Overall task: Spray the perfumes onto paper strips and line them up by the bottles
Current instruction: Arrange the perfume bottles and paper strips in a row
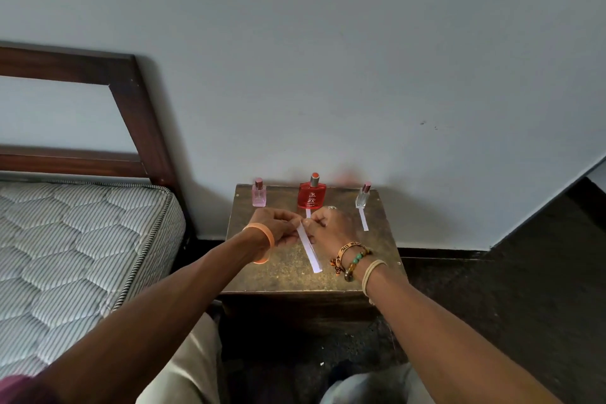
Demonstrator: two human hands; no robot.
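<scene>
Lacking a visible strip, pink bottle (259,196) stands centre-left | left hand (275,228) pinches top of loose paper strip (309,249), probably meant for pink | red bottle (312,196), middle strip (308,213) laid before it | right hand (331,227) pinches same end | clear bottle (362,197), centre-right, right strip (363,220) paired in front

Striped quilted mattress (82,239) on a dark wooden bed frame (137,115), pale wall (328,43), dark floor (524,272).
</scene>
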